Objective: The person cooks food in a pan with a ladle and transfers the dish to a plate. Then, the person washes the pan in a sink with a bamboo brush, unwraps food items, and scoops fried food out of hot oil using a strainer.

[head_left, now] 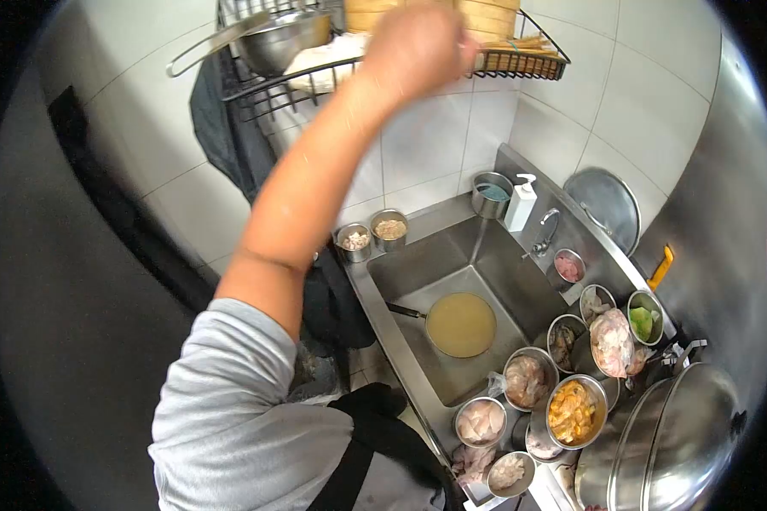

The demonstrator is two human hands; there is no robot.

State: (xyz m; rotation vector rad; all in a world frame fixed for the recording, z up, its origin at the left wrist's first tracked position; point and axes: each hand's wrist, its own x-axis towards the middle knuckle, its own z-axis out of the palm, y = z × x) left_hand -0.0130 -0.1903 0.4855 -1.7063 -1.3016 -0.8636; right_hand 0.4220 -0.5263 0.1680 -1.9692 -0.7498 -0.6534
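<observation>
My left hand (422, 51) is raised at the top of the view, in front of a black wire rack (268, 89) on the tiled wall. It is blurred; its fingers look curled in, and whatever they hold, if anything, is hidden. Behind it are bamboo steamers (486, 17). Thin wooden sticks (528, 44) lie to the right of the hand, in the rack's basket. A steel bowl (283, 43) and a white cloth or bag (328, 58) are on its left. My right hand is out of view.
Below is a steel sink (503, 255) holding a dark-handled pan (460, 324) of cloudy yellowish liquid. Several steel containers of raw food, one with orange pieces (573, 413), crowd the right counter. A soap bottle (521, 204), a tap (544, 238) and a large domed lid (694, 434) stand nearby.
</observation>
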